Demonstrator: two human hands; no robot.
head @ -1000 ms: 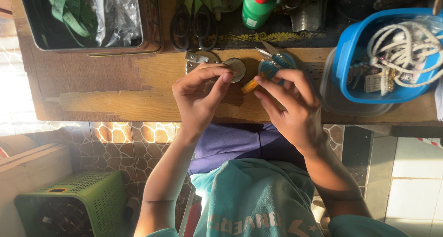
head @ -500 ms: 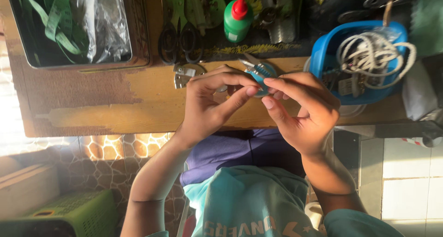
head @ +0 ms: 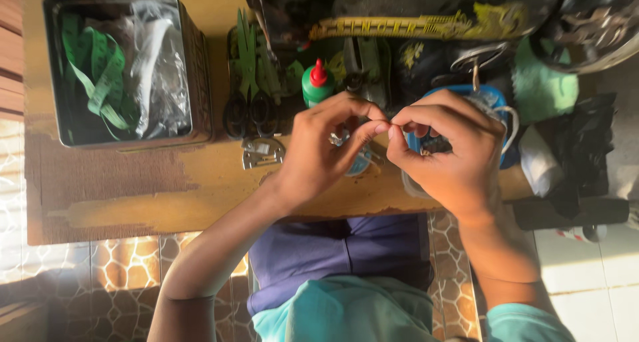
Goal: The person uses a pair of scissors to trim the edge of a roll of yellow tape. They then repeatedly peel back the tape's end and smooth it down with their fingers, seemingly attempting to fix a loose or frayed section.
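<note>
Left hand point(head: 326, 149) and right hand point(head: 446, 156) raised together over the front edge of the wooden table point(head: 133, 189), fingertips pinched and meeting at one spot between them. Pinched on something too fine to make out, perhaps a thread; cannot tell for sure. Small shiny metal piece point(head: 338, 139) tucked against the left palm, just under the curled fingers.

Beyond the left hand, touching distance from its knuckles: green squeeze bottle point(head: 316, 82) with a red cap, upright. Further out to the left of it, a pair of scissors point(head: 247, 82) with green blades and black handles, lying flat. Near the left wrist, a small metal plate point(head: 263, 152) on the table.

Well out past the left hand: open rectangular metal tin point(head: 193, 69), holding a green measuring tape point(head: 93, 76) looped loosely and crumpled clear plastic point(head: 156, 62).

Behind the right hand, mostly hidden by it: blue plastic bowl point(head: 496, 99), with a bit of white cord point(head: 511, 126) showing at its rim.
</note>
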